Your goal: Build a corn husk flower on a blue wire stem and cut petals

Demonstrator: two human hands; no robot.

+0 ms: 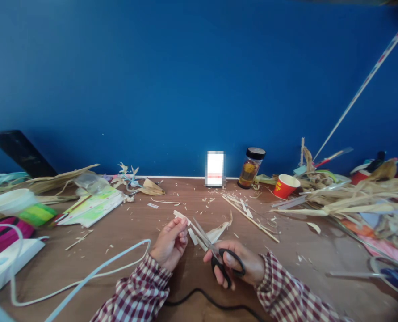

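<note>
Between the thumb and fingers of my left hand (172, 239) is a small pale strip of dried husk (182, 217), its end sticking out past the fingertips. My right hand (240, 261) grips black-handled scissors (223, 268), with a thumb and fingers through the loops. The scissor blades point up and left, slightly parted, their tips close to the strip. On the table under the blades lie cut pieces of husk (219, 233), one with a curled dry tip.
A jar with a black lid (251, 169) and a red paper cup (286, 185) stand at the back. Dried husks (349, 197) heap up on the right. At left are a white power strip (13, 264), a cable (101, 266) and a paint-marked sheet (93, 205). Scraps litter the brown table.
</note>
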